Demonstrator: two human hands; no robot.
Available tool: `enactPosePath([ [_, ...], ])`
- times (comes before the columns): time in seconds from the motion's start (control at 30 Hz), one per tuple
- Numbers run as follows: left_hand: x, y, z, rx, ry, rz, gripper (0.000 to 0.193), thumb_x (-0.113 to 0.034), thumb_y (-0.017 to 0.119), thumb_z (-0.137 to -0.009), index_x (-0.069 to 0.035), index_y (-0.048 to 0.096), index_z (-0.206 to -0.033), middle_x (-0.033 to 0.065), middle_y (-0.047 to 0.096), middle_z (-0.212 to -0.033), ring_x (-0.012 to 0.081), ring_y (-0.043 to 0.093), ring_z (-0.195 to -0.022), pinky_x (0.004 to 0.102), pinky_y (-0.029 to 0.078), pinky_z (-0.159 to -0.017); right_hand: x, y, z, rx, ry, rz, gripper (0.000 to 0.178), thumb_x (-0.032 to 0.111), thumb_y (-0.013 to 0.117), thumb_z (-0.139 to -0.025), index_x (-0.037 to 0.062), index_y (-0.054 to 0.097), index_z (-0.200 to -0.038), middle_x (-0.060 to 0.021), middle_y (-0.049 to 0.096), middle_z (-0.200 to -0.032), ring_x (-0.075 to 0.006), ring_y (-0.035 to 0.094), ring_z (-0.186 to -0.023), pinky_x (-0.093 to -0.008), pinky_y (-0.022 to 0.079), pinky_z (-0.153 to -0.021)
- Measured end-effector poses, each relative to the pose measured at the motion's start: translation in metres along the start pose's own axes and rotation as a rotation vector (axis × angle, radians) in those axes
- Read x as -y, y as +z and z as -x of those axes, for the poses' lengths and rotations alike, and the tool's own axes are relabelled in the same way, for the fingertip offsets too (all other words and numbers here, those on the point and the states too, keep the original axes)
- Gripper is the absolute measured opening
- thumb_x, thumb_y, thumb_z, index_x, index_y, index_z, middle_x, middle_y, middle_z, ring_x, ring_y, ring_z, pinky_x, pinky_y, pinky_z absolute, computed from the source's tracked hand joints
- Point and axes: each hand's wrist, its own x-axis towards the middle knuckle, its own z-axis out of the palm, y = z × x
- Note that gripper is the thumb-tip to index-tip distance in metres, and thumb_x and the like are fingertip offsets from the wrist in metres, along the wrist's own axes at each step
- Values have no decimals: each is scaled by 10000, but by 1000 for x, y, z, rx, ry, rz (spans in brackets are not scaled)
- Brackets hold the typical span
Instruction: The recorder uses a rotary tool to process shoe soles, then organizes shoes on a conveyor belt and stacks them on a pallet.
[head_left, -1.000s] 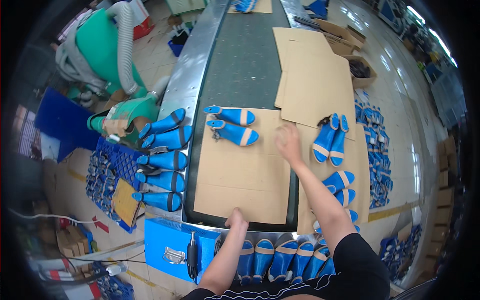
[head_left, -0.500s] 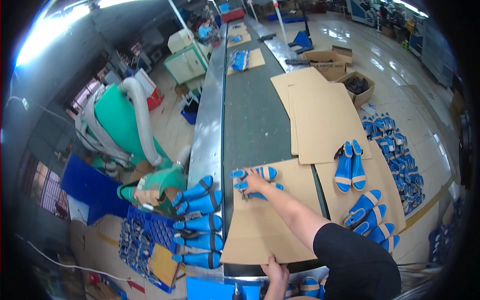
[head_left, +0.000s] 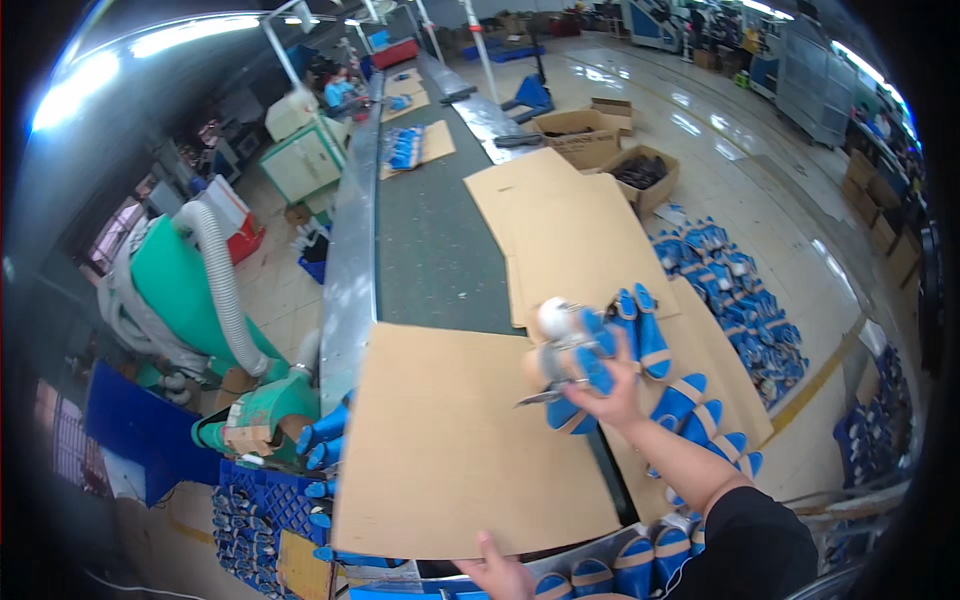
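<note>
My right hand (head_left: 615, 397) holds blue shoe lasts with tan straps (head_left: 588, 360), lifted over the right edge of a cardboard sheet (head_left: 450, 440). Motion blurs them, so I cannot tell how many are in the grip. My left hand (head_left: 497, 575) pinches the sheet's near edge, thumb on top. Nothing lies on this sheet, which spans the conveyor and partly covers the row of blue lasts (head_left: 325, 430) along the left rail. Just beyond my right hand, two strapped lasts (head_left: 652, 335) lie side by side on other cardboard.
More cardboard sheets (head_left: 580, 230) overlap along the belt's right side. Strapped lasts (head_left: 690, 400) line the right, and others (head_left: 632, 568) stand along the near edge. Several lasts (head_left: 735, 300) cover the floor at right, near open cartons (head_left: 640, 172). Green ducted machinery (head_left: 180, 290) stands left.
My right hand has picked the lasts up off the cardboard and carried them right. The sheet, still in my left hand, now overlaps the left row. The view has turned rightward.
</note>
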Motion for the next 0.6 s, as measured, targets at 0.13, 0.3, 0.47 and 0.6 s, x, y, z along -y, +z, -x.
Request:
enactPosePath([
  [0.13, -20, 37, -13, 199, 209, 143, 556, -85, 514, -1087, -75, 252, -1578, 194, 397, -1592, 330, 472, -1427, 514, 434, -1175, -57, -162, 92, -385, 328, -19, 546, 234, 881, -742, -24, 717, -1195, -181, 659, -1337, -331, 508, -1382, -461, 374, -1164],
  [0.3, -10, 135, -69, 343, 150, 321, 508, -130, 492, -1111, -39, 320, -1580, 176, 429, -1585, 318, 498, -1413, 489, 451, -1172, -14, -321, 178, -657, 336, -172, 763, 229, 797, -805, -21, 508, -1465, -157, 541, -1475, -266, 562, -1331, -412, 427, -1126],
  [0.47, 74, 312, -91, 495, 64, 509, 422, -65, 496, -1090, -56, 373, -1493, 163, 486, -1500, 315, 541, -1350, 509, 535, -1062, 46, -404, 301, -997, 539, -287, 583, 186, 702, -928, 58, 445, -1435, -132, 598, -1359, -258, 617, -1210, -426, 508, -1039],
  [0.6, 156, 426, -121, 310, -41, 500, 481, -172, 574, -1070, -45, 339, -1470, 214, 426, -1530, 370, 525, -1367, 606, 517, -1058, 76, -416, 326, -1037, 579, -396, 509, 270, 597, -1007, 109, 442, -1465, -121, 605, -1373, -285, 633, -1236, -428, 520, -1050],
])
